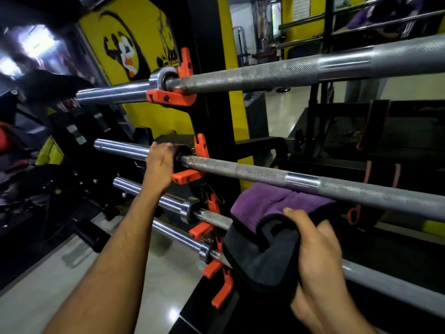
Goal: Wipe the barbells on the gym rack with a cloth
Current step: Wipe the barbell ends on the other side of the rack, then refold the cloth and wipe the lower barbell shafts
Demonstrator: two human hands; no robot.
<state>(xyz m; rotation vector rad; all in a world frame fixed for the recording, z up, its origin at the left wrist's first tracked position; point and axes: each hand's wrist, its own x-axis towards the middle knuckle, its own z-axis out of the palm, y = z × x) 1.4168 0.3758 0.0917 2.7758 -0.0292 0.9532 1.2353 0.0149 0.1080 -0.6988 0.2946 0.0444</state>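
A black upright rack [212,97] carries orange hooks [172,98] one above another. Four barbells [277,73] lie across these hooks, stacked from top to bottom, each with its chrome sleeve sticking out to the left. The rack stands on a pale glossy floor [48,285].

Two bare forearms in view, no sleeves, no gloves, no watch or rings visible. Left hand [159,165] and right hand [317,256] bare; short fingernails.
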